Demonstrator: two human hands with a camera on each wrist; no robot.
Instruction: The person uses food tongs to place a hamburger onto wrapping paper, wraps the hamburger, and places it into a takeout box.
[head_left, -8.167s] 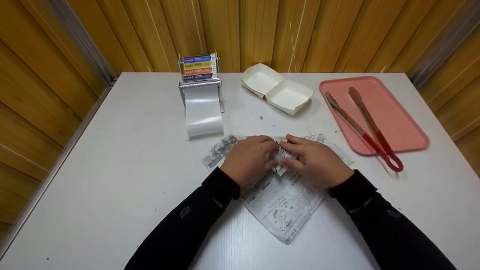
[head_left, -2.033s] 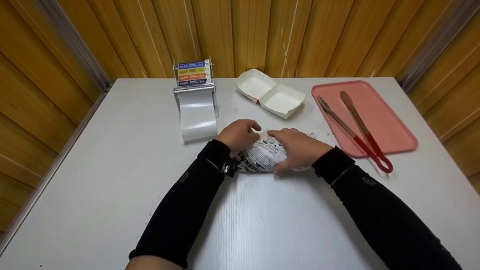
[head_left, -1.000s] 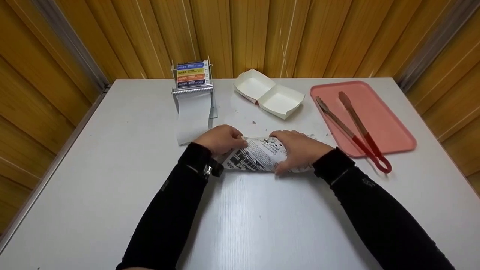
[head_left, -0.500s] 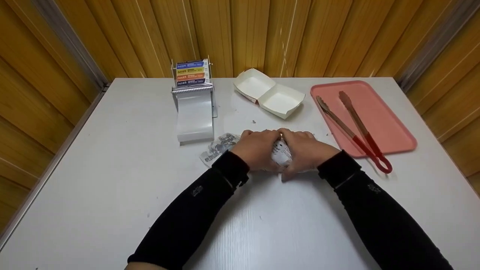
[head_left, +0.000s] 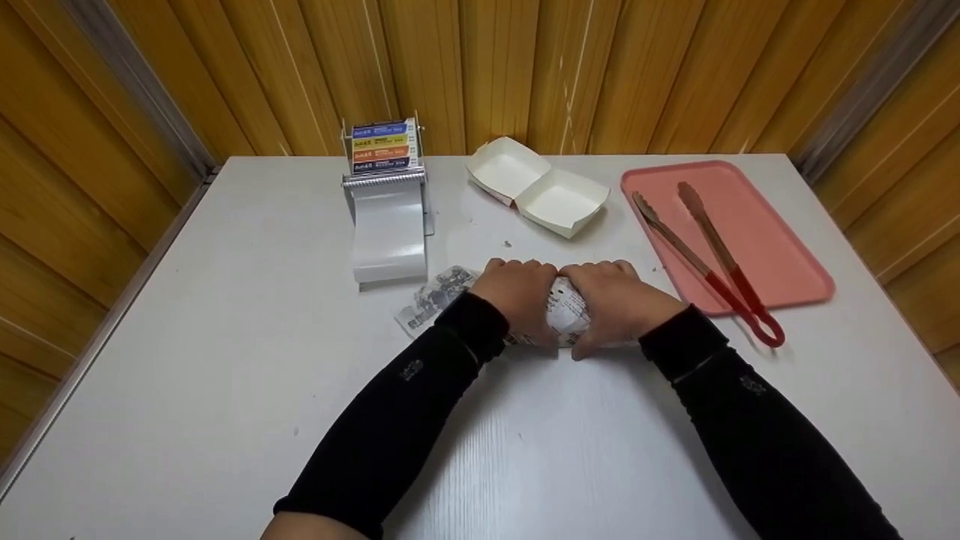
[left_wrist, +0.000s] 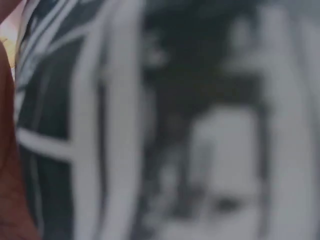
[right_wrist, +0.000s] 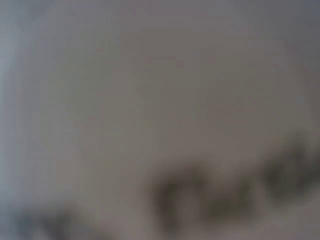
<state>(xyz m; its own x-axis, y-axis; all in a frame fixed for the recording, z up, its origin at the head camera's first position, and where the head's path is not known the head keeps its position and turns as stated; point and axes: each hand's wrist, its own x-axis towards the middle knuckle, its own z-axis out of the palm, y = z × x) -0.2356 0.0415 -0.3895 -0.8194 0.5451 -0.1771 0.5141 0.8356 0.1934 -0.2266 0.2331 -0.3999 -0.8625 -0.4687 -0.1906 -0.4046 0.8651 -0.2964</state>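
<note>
A rounded bundle wrapped in newsprint-patterned paper lies near the table's middle. My left hand grips its left part from above, fingers over the far side and thumb toward me. Close beside it, my right hand clasps the right part the same way. Between the hands a strip of printed wrap shows; what it encloses is hidden. A flat paper flap sticks out to the left, past the left wrist. Blurred printed paper fills the left wrist view, and pale paper fills the right one.
Behind on the left stands a metal dispenser with a colour-striped roll and a glossy strip hanging forward. An unfolded white carton sits at the back. At right, red-handled tongs lie on a pink tray, handle over its front edge.
The paper, spread flat at first with its corner toward me, is now folded over into a bundle. My left hand has moved from the left end to the middle, beside my right hand.
</note>
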